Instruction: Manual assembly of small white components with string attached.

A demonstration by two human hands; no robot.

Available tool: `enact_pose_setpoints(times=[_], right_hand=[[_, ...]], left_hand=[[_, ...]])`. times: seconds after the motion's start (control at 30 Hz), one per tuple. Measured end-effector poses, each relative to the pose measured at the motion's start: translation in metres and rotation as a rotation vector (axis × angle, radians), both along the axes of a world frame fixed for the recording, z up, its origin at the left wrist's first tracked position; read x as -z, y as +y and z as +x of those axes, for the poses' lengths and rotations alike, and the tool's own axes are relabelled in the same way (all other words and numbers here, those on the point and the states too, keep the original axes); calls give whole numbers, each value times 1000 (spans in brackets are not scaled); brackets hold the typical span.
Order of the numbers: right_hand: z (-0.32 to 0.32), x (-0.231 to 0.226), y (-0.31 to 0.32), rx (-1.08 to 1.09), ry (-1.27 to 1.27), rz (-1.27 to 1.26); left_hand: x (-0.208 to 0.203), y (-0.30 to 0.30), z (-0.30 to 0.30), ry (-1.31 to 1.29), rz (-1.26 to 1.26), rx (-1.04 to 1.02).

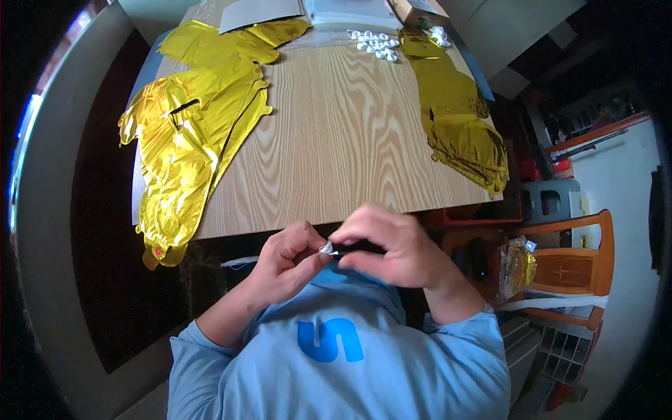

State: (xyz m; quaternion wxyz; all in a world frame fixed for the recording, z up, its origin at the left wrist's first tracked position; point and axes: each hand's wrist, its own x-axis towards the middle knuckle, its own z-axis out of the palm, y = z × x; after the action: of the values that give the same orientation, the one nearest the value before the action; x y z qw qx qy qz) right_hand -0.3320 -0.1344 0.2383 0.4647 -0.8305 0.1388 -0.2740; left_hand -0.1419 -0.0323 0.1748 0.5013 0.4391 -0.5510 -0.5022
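Just past the table's near edge, my left hand pinches a small white bundle between thumb and forefinger. It looks like a little wound coil, though its exact kind is too small to make out. Close on its right is my right hand, blurred by motion, with thumb and forefinger curved toward the bundle and a gap between them. Whether those fingertips grip a part of it cannot be seen. A group of similar small white bundles lies at the far side of the table.
Flat gold foil balloons cover the table's left side and hang over its near edge. More gold foil lies along the right. Clear plastic bags and a cardboard box stand at the back. A wooden chair is at right.
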Motion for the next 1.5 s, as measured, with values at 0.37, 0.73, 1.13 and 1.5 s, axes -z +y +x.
enact_pose_setpoints(times=[0.37, 0.73, 1.13, 1.5], right_hand=[[0, 9, -9, -284, 153, 149], [-2, 56, -268, 649, 191, 677], [44, 71, -349, 917, 157, 707], [-31, 49, -13, 106, 525, 360]], left_hand=[[-5, -13, 18, 584, 640, 395], [8, 4, 25, 699, 653, 12], [22, 36, 33, 579, 689, -12], [94, 56, 60, -124, 564, -203]])
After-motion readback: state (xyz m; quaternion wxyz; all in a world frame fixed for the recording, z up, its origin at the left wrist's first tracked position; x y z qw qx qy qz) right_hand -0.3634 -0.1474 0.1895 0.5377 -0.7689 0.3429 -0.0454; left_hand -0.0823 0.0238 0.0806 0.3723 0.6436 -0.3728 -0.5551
